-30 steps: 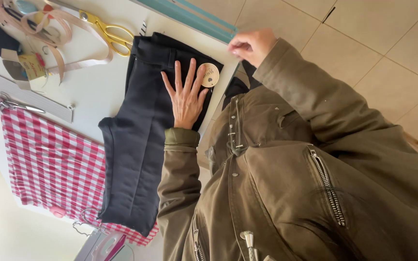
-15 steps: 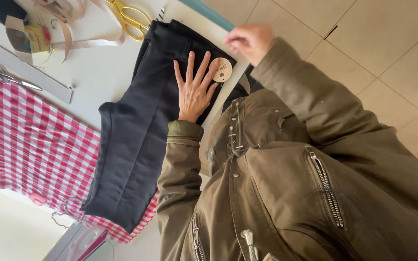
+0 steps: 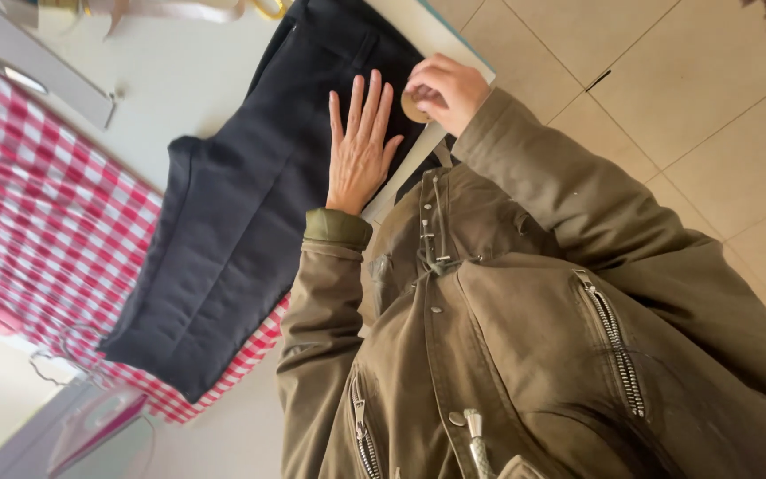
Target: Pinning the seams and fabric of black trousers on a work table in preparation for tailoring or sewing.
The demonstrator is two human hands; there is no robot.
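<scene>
On dark trousers (image 3: 250, 222), left hand (image 3: 361, 151) flat

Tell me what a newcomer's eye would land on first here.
First, the dark folded garment lying across the white table, with the left hand spread flat on it. Just beside, the right hand closes on a small round tan object at the table edge. To the left, a red-and-white checked cloth lies partly under the garment, and the olive jacket fills the lower right.
</scene>
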